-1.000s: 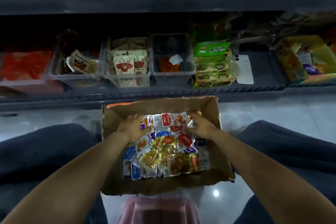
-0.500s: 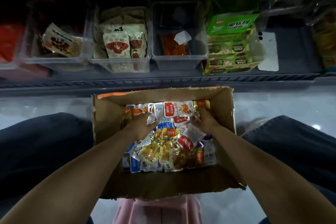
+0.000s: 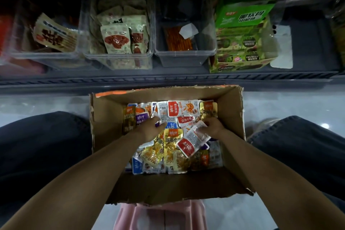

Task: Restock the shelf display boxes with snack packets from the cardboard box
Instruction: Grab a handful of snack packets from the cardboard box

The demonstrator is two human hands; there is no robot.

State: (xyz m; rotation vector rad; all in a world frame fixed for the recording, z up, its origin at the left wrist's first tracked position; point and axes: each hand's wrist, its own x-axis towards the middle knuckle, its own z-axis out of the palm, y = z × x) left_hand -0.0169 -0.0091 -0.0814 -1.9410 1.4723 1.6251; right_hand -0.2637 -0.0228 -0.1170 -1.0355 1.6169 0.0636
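An open cardboard box (image 3: 104,117) sits between my knees, filled with several small snack packets (image 3: 168,147) in gold, red, blue and purple. Both hands are down inside it. My left hand (image 3: 149,129) lies on the packets left of centre, fingers curled into the pile near a purple and a blue packet; what it holds I cannot tell. My right hand (image 3: 212,127) grips a red-and-clear packet (image 3: 192,141) lifted a little and tilted above the others. On the shelf beyond stand clear display boxes (image 3: 119,56).
The shelf row holds a left bin (image 3: 44,54) with a beige packet, a nearly bare bin (image 3: 184,56) with one orange packet, and a green carton (image 3: 242,43). A grey shelf lip (image 3: 168,78) runs in front. A pink stool (image 3: 160,216) is under the box. My knees flank the box.
The view has tipped down and closer to the box. My right hand has pulled a red-and-clear packet up from the pile; my left hand shifted slightly toward the centre of the packets.
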